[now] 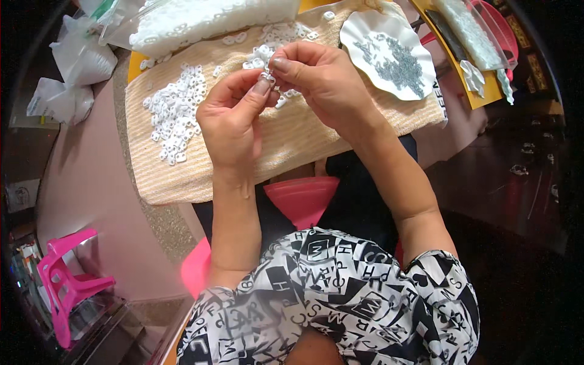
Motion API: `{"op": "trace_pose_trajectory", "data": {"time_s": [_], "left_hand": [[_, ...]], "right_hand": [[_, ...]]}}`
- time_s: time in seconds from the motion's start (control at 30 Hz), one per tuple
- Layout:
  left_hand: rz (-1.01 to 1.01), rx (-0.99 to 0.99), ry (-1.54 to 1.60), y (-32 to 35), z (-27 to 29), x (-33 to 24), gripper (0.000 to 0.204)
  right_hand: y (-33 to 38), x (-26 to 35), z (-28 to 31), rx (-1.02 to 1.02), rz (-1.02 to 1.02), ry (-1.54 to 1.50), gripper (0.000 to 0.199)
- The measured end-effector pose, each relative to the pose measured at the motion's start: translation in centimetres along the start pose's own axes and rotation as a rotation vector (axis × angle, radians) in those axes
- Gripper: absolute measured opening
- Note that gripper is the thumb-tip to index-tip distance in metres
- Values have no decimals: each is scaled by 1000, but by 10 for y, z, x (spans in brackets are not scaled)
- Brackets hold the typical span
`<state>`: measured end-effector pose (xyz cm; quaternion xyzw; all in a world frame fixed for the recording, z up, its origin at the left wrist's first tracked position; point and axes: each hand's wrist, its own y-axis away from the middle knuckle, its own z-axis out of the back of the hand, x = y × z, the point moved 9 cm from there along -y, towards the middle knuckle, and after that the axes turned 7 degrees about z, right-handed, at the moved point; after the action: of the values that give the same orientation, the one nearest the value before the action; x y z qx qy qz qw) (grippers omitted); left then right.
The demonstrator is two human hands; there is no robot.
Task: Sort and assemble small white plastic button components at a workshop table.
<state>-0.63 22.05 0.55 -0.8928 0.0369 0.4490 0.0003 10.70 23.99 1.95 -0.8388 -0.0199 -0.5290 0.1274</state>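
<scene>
My left hand (234, 115) and my right hand (328, 82) meet over the table, both closed in a pinch. Thumb and fingers of my left hand grip a small white plastic clip (266, 77). My right thumb and forefinger press together just above it; what they hold, if anything, is too small to make out. A loose heap of white clips (176, 112) lies left of my left hand on a striped beige cloth (304, 131). More clips (283, 31) lie behind my fingers. To the right, a white wavy-edged dish (358, 27) holds many small grey metal nails (404, 70).
Behind the cloth stands a clear bin (118, 38) full of white clips. White plastic bags (82, 55) sit at the far left, a pink stool (67, 283) at the lower left. At the far right, a clear bag of white pieces (468, 33) lies on a yellow surface (486, 100).
</scene>
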Motion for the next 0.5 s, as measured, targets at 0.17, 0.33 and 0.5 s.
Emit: {"op": "trace_pose_trajectory", "data": {"time_s": [0.17, 0.33, 0.5], "left_hand": [[-24, 6, -10, 0, -1, -1, 14], [-24, -14, -17, 1, 0, -3, 14], [-26, -31, -43, 1, 3, -2, 14]], "right_hand": [[0, -5, -2, -6, -9, -46, 11], [0, 1, 0, -30, 31, 29, 10], [1, 6, 6, -98, 43, 31, 8]]}}
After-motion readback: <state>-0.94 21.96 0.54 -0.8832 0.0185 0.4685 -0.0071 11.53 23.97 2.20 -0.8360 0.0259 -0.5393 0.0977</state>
